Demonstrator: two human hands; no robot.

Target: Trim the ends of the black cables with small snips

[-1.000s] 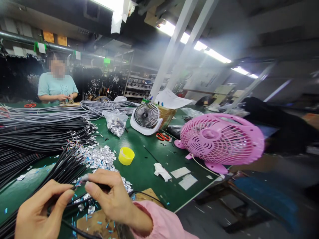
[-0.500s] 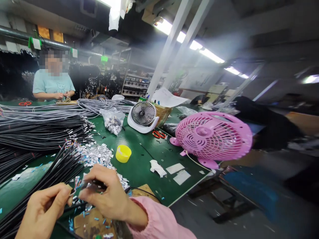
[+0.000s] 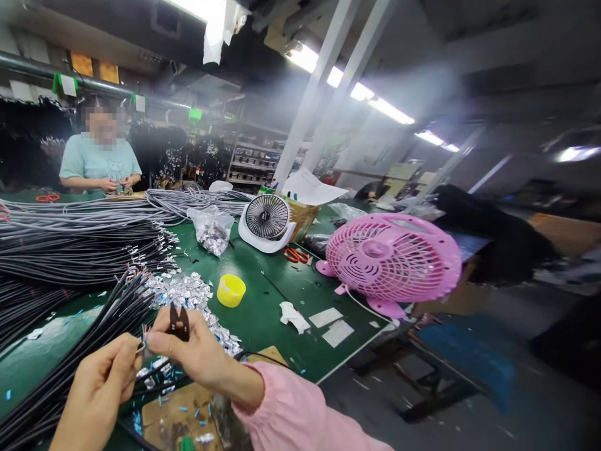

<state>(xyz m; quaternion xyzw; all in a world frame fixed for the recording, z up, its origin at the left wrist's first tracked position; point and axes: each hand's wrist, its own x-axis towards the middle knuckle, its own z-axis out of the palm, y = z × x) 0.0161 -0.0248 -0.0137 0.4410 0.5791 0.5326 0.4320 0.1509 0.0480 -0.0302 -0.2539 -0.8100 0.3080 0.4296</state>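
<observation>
Wires, thin and multicoloured (image 3: 144,334), pinched in your left grip (image 3: 99,383), risk nicks if dark, pointed metal cutters (image 3: 179,326) clasped by your right grip (image 3: 201,354) slip.

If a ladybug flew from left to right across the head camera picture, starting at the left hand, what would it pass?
Left hand → coloured wire ends → dark snips in the right hand → yellow ring → crumpled white scrap → big pink fan.

Matt metal snips (image 3: 179,324), shiny crinkled foil (image 3: 183,293), smooth pink plastic fan (image 3: 377,249)
</observation>
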